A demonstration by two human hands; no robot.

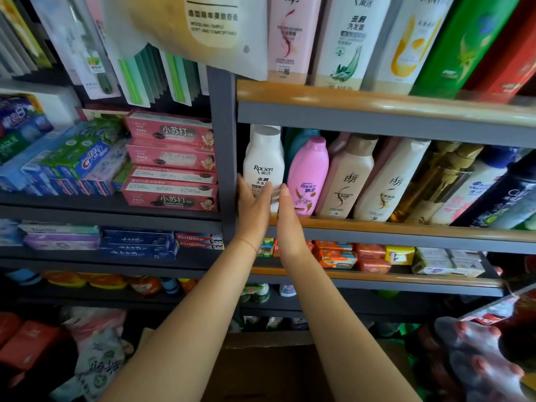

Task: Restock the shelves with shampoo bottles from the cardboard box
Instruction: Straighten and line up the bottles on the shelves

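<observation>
A white Raclen shampoo bottle (pixel 263 161) stands upright at the left end of the middle shelf (pixel 406 232), beside the dark upright post. My left hand (pixel 253 207) lies with straight fingers against the bottle's lower front. My right hand (pixel 287 216) is flat and straight just to its right, between the white bottle and a pink Rejoice bottle (pixel 309 175); whether it touches either I cannot tell. The cardboard box (pixel 269 369) sits low between my forearms, mostly hidden by them.
More shampoo bottles (pixel 385 181) fill the middle shelf to the right, and tall bottles (pixel 345 39) line the shelf above. Toothpaste boxes (pixel 171 158) are stacked left of the post (pixel 223 146). Soap packs (pixel 371 256) sit on a lower shelf. Packaged goods (pixel 475 361) crowd the bottom right.
</observation>
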